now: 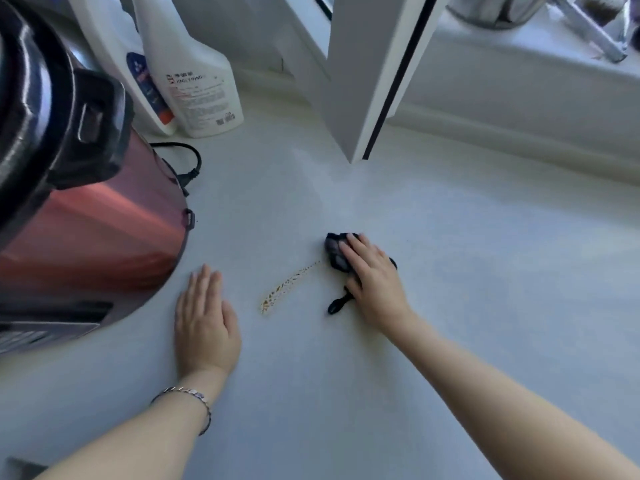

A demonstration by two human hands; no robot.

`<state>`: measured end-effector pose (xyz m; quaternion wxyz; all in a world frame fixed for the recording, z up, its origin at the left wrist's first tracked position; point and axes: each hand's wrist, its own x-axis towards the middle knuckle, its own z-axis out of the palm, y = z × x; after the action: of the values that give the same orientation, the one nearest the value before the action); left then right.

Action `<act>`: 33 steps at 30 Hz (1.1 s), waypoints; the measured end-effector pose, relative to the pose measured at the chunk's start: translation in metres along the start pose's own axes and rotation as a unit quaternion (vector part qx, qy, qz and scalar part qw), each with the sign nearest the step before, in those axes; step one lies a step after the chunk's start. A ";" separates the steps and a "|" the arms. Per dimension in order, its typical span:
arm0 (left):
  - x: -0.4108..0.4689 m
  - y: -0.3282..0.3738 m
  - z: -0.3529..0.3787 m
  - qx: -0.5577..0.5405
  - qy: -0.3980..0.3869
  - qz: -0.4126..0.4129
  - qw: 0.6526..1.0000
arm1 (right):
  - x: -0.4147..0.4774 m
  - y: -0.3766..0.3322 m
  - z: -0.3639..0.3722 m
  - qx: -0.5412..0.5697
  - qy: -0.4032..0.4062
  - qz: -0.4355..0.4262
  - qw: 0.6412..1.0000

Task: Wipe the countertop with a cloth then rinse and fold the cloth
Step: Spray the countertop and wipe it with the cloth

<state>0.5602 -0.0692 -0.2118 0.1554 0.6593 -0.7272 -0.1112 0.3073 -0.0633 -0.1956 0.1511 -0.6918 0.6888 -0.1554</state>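
A small dark cloth (335,251) lies bunched on the pale countertop (467,271), a thin loop of it trailing toward me. My right hand (372,278) presses flat on the cloth, fingers together, covering most of it. Just left of the cloth runs a brownish speckled smear (287,287) across the surface. My left hand (204,322) rests palm down on the bare counter, fingers slightly spread, holding nothing; a silver bracelet sits on its wrist.
A large red and black cooker (79,209) fills the left side, its black cord (188,166) behind it. Two white spray bottles (197,84) stand at the back. An open white window frame (367,81) juts over the counter; a sill with metal items lies at the far right.
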 end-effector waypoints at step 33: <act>0.001 -0.001 0.004 0.019 0.017 0.001 1.000 | -0.007 -0.058 0.031 0.108 -0.121 -0.262 0.951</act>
<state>0.5594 -0.0702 -0.2162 0.1557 0.6631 -0.7271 -0.0858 0.3733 -0.0560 -0.1988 0.2608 -0.8412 0.4390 -0.1776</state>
